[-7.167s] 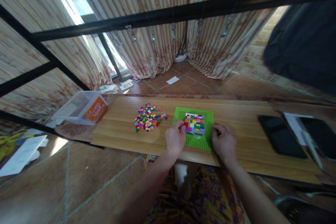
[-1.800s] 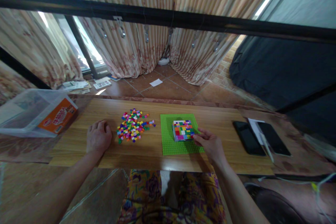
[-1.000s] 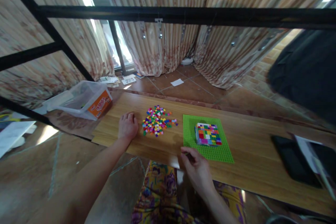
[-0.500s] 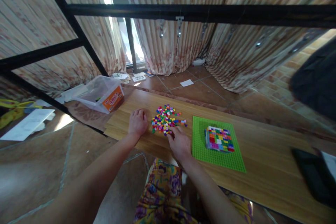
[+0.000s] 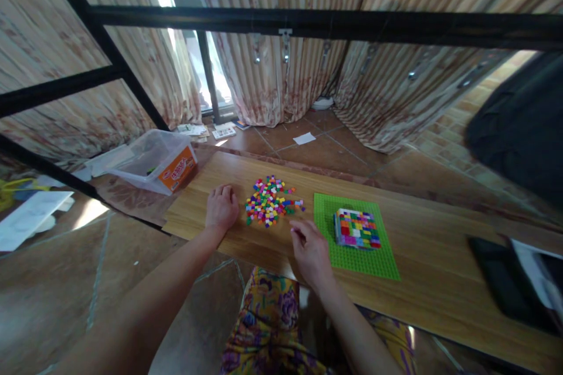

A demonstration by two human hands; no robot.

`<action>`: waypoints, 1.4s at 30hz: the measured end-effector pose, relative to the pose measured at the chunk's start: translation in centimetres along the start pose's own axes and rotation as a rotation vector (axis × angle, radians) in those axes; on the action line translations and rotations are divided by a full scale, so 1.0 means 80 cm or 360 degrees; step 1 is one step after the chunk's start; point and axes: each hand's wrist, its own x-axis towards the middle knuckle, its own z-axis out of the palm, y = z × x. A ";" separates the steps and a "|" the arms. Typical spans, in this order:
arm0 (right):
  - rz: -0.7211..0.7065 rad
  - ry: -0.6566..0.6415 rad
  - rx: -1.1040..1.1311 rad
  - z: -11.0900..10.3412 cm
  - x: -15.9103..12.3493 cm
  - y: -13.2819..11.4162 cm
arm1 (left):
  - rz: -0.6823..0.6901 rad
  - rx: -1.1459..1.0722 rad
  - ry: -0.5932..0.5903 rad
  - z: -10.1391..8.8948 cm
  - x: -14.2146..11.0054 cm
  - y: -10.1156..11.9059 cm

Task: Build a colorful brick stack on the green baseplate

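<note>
Small multicoloured building bricks [image 5: 270,202] lie in a loose pile on the wooden board. My left hand [image 5: 222,206] rests on the board just left of the pile, its fingers curled in and no object visible in it. Between the pile and the green baseplate [image 5: 352,266] is my right hand [image 5: 311,249], thumb and forefinger pinched together; whatever is between the fingertips is too small to make out. On the baseplate stands a low block built of bricks [image 5: 358,228], its top a patchwork of many colours with a white row along the far edge.
A clear plastic box [image 5: 152,158] with an orange label stands beyond the board's left end. At the right lies a dark tablet-like device [image 5: 510,281] beside white paper [image 5: 530,269]. A black metal bar [image 5: 308,23] crosses in front of the curtains.
My right hand went from the built block to the brick pile, and has now drawn back right toward the baseplate. My left hand left the block earlier and now stays beside the pile.
</note>
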 end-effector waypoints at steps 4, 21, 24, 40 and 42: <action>0.0023 0.0161 0.0017 -0.036 -0.021 -0.005 | 0.0039 -0.0012 0.0027 0.003 0.003 -0.006; -0.0079 0.0664 -0.0762 -0.154 -0.031 0.080 | 0.0051 0.0033 0.0018 0.006 0.008 -0.009; -0.0125 0.0651 -0.0913 -0.150 -0.031 0.081 | 0.0040 0.0006 0.0012 0.005 0.008 -0.009; 0.0127 0.0791 -0.0695 -0.142 -0.034 0.083 | 0.0010 -0.0014 -0.0001 0.002 0.007 -0.007; 0.0160 0.0791 -0.0648 -0.140 -0.034 0.082 | 0.0018 -0.0018 0.0012 0.002 0.008 -0.007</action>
